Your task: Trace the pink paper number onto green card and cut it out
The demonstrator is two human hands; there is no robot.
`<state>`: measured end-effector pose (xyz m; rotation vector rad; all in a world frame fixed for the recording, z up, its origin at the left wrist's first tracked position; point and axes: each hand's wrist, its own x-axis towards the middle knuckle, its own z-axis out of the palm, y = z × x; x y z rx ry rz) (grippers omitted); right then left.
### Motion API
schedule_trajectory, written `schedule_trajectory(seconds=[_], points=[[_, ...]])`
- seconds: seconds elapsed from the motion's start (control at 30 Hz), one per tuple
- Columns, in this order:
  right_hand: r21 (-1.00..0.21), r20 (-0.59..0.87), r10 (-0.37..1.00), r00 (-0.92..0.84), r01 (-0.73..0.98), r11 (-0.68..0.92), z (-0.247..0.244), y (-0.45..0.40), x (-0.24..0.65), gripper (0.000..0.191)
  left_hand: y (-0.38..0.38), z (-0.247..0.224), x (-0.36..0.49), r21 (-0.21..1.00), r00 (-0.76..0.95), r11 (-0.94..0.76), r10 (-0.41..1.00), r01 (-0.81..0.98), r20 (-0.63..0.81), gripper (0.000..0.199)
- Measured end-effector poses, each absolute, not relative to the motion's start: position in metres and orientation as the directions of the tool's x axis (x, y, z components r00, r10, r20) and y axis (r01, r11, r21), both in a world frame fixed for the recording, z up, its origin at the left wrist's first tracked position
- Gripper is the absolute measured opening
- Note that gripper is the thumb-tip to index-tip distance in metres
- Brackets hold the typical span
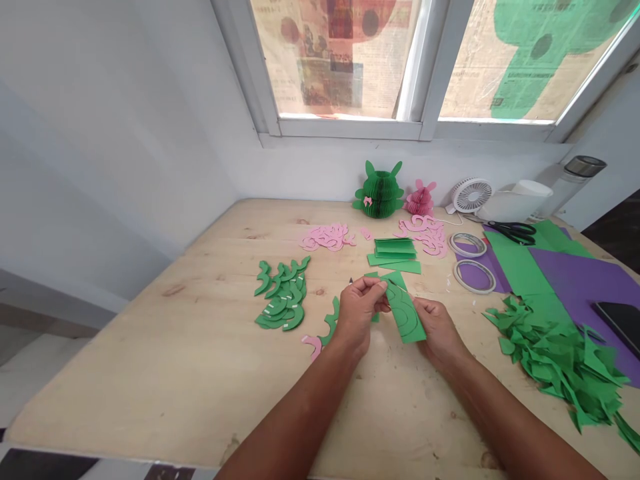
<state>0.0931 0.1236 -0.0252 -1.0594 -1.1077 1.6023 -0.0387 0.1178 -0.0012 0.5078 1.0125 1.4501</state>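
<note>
Between my two hands is a green paper strip (404, 312) with a curved, scalloped outline drawn on it. My left hand (361, 308) pinches its upper left end between thumb and fingers. On the strip's right edge, my right hand (438, 328) is closed, its fingertips partly behind the paper. Just beyond lie folded green strips (395, 249). By my left wrist are a green scalloped cutout (331, 323) and a pink curved piece (313, 343). Farther left is a pile of green curved cutouts (285, 300) with small white patches.
Green scraps (560, 353) heap at right, near purple paper (585, 273), a black phone (620, 323), tape rolls (474, 277) and black scissors (515, 232). Behind stand a green honeycomb paper figure (381, 193), a pink one (420, 199), a small fan (471, 195) and a bottle (570, 185). Pink cutouts (327, 237) lie mid-table.
</note>
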Motion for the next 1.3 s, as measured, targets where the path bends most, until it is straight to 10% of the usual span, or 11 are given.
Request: schedule_trajectory(seconds=[1.3], points=[[-0.946, -0.129, 0.959, -0.253, -0.257, -0.196, -0.0237, 0.1208, 0.0919, 0.034, 0.1158, 0.0023, -0.0366, 0.814, -0.183, 0.088, 0.955, -0.574, -0.232, 0.023]])
